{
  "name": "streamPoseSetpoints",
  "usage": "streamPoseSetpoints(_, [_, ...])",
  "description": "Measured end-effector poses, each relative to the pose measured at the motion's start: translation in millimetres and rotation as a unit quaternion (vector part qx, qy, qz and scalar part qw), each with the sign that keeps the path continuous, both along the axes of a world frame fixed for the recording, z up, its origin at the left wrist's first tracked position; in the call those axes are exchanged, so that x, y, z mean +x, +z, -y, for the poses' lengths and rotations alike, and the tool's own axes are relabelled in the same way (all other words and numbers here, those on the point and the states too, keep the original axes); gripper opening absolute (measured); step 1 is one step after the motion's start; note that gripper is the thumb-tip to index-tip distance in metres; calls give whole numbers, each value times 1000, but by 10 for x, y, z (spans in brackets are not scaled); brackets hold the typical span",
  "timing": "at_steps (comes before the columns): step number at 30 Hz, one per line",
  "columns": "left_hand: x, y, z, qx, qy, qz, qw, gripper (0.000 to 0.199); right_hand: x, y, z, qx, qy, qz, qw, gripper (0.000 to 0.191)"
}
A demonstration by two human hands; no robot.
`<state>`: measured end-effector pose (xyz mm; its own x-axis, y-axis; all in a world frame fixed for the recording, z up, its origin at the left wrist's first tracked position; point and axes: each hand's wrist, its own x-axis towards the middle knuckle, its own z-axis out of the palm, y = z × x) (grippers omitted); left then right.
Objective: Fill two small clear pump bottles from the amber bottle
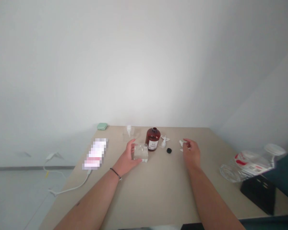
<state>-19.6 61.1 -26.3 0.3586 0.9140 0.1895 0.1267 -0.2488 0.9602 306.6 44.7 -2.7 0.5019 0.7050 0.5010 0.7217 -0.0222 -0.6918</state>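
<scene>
My left hand (129, 157) is wrapped round a clear square container (141, 152), thumb at its near side and fingers at its far left. Just behind it stands a brown bottle (152, 137) with a white label and an uncapped neck. My right hand (191, 151) is closed, its curled fingertips on a crumpled white tissue (181, 143) that pokes out to the left; the fingers hide part of it. Between the bottle and this hand lie a small round black cap (169, 150) and a white nozzle piece (164, 142).
A clear container with a white pump top (129, 129) stands at the back. At the left are a green case (102, 126) and a phone (95, 154) on a white cable (73, 189). A large plastic bottle (251, 164) and a black box (259, 193) occupy the right side.
</scene>
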Motion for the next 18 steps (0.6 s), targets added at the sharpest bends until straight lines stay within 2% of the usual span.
streamPoseSetpoints(7, [10,34,12,-2,-1,-7,1000,94,-219,-46,-104,-48,105,77,990,27])
streamPoseSetpoints(18, [11,72,19,-5,2,-22,1000,92,-293,-27,-32,-173,138,113,968,29])
